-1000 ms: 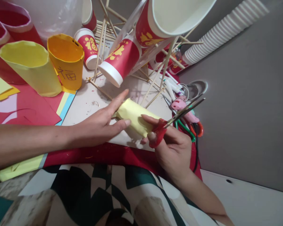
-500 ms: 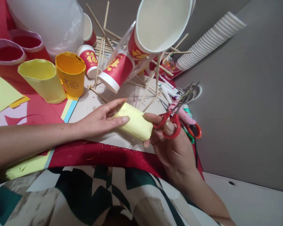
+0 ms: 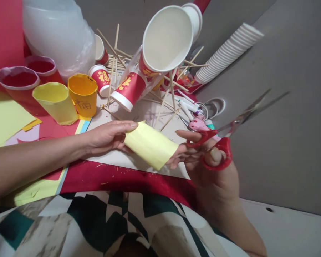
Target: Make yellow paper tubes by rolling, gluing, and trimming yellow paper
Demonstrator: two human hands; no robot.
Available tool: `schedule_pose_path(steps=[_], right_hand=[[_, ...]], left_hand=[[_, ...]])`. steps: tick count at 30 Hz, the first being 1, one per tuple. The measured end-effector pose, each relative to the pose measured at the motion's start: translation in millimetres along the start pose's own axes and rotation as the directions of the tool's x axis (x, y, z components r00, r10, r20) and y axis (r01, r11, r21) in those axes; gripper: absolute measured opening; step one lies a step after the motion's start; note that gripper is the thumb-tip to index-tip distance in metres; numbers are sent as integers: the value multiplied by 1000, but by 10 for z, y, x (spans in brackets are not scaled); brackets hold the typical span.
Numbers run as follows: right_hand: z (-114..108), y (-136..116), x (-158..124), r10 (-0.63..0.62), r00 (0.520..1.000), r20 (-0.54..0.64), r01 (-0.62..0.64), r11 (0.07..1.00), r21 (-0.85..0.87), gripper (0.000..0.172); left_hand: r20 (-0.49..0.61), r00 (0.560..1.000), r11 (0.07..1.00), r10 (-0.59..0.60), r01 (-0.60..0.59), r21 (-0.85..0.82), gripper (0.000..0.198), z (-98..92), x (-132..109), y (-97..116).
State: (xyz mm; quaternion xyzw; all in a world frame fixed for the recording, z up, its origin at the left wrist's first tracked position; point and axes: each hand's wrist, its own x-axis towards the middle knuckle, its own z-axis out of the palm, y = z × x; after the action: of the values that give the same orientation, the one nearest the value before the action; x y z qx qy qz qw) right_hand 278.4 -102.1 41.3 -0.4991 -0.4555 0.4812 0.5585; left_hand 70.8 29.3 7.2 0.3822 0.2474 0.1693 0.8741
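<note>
My left hand (image 3: 111,137) grips the near-left end of a yellow paper piece (image 3: 151,145), with the thumb on top. The paper is curved into a sleeve shape and held above the white board (image 3: 107,162). My right hand (image 3: 211,167) has its thumb and a finger through the loops of red-handled scissors (image 3: 222,142), whose slightly parted blades point up and to the right, away from the paper. Other fingers of that hand reach to the paper's right end, partly hidden by it.
Paper-covered cups, among them a yellow cup (image 3: 56,105) and an orange cup (image 3: 82,98), stand at left. Ahead are a stick frame (image 3: 163,103) and red printed cups (image 3: 130,89). A cup stack (image 3: 228,53) leans by the wall. Pens (image 3: 188,107) lie at right.
The scissors have swung outward to the right with my right hand. The yellow paper looks flatter and wider, and my left thumb has shifted back to its edge.
</note>
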Motion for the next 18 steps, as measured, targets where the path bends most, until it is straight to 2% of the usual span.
schedule_pose_path(steps=[3, 6, 8, 14, 18], right_hand=[[-8, 3, -11, -89, 993, -73, 83, 993, -82, 45], [-69, 62, 1, -211, 961, -179, 180, 968, -175, 35], [-117, 109, 18, -239, 949, -204, 191, 955, -227, 31], [-77, 94, 117, -135, 983, -124, 83, 931, -356, 22], [-7, 46, 196, -134, 990, -52, 101, 906, -410, 23]], left_hand=[[-37, 999, 998, -33, 31, -55, 24, -7, 5, 24], [-83, 995, 991, -55, 44, -127, 24, 14, 0, 57], [-111, 990, 985, -91, 72, -158, 25, 57, -18, 92], [-129, 971, 957, -202, 168, -236, 28, 227, -103, 193], [-277, 924, 951, -265, 202, -236, 33, 290, -121, 256]])
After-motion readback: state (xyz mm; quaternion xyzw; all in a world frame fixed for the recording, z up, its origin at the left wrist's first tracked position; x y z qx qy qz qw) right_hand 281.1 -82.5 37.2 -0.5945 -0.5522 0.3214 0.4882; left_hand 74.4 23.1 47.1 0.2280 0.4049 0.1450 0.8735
